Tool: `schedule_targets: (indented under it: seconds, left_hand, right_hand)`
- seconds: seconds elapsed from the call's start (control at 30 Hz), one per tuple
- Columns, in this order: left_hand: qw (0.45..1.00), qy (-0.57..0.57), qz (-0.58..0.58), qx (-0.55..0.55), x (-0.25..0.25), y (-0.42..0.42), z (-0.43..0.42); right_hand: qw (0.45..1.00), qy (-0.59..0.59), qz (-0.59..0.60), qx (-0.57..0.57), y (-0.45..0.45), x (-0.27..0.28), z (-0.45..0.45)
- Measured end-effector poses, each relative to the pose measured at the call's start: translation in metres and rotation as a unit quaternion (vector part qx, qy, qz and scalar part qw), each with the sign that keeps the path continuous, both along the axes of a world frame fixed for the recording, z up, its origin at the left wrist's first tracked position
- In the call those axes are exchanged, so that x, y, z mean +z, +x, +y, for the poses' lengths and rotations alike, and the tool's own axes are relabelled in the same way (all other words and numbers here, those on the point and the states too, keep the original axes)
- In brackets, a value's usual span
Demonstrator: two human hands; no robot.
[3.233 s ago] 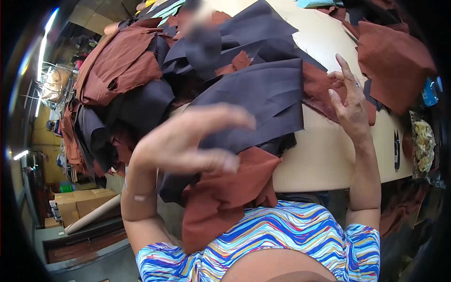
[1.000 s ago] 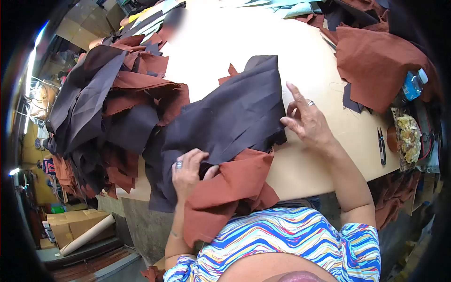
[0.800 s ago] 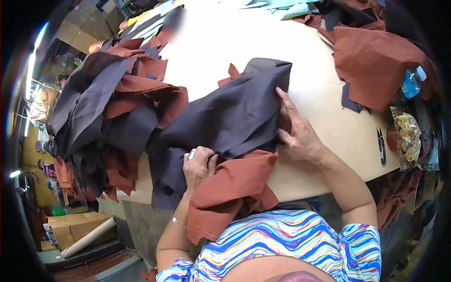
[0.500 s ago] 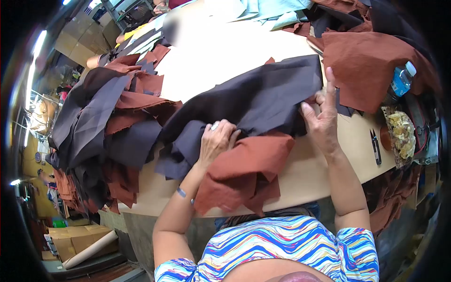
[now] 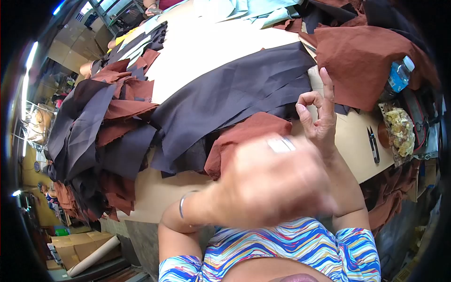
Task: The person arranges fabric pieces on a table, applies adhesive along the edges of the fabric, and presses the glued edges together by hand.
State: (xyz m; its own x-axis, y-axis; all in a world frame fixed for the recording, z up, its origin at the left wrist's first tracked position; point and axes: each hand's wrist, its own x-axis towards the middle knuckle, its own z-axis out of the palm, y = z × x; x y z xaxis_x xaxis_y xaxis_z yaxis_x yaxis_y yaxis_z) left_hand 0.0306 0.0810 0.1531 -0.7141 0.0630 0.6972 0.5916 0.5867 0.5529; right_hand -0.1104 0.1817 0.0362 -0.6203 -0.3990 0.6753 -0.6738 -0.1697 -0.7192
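Observation:
A long dark cloth piece (image 5: 235, 94) lies spread across the middle of the table, with a rust-brown cloth piece (image 5: 249, 134) at its near edge. My left hand (image 5: 277, 183) is raised close to the camera, smeared by motion, with a ring on it; it covers part of the brown cloth and its fingers cannot be made out. Just off the right end of the dark cloth is my right hand (image 5: 319, 117), index finger pointing up and another finger bent towards the thumb, a gap between them. Nothing shows in it.
Heaped dark and brown cloth pieces (image 5: 103, 122) hang over the table's left side. At right are a brown cloth (image 5: 347, 66), a plastic bottle (image 5: 399, 75), thread snips (image 5: 374, 145) and a filled clear bag (image 5: 399, 131). Another person's hand (image 5: 152, 10) shows at the far edge.
My left hand has lifted off the cloth and swung right, towards the camera. My right hand has let go of the dark cloth's edge. The dark cloth now lies flatter.

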Motion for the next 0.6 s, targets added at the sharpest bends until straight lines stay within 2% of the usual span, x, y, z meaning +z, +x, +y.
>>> schedule_targets:
  seconds: [0.1,0.17,0.2,0.3,0.43,0.6]
  left_hand:
    - [0.993,0.068,0.082,-0.057,0.023,0.006,0.031]
    - [0.987,0.025,0.075,-0.138,0.03,0.011,0.024]
    - [0.979,-0.039,0.038,-0.198,0.036,0.018,0.005]
    - [0.978,0.103,0.155,-0.091,0.008,0.014,0.035]
    - [0.985,0.051,0.144,-0.078,0.021,0.023,0.027]
    - [0.961,0.196,0.174,-0.088,0.0,0.018,0.04]
  right_hand:
    - [1.0,0.031,0.002,0.004,0.0,0.001,0.001]
    - [0.998,0.058,0.006,0.003,0.0,0.0,0.0]
    - [0.998,0.07,0.008,0.001,-0.001,-0.004,0.0]
    - [0.997,0.075,-0.007,0.006,0.002,-0.004,-0.001]
    - [0.997,0.08,0.007,0.009,0.002,-0.006,-0.002]
    - [0.995,0.096,0.004,0.0,0.001,-0.007,-0.002]
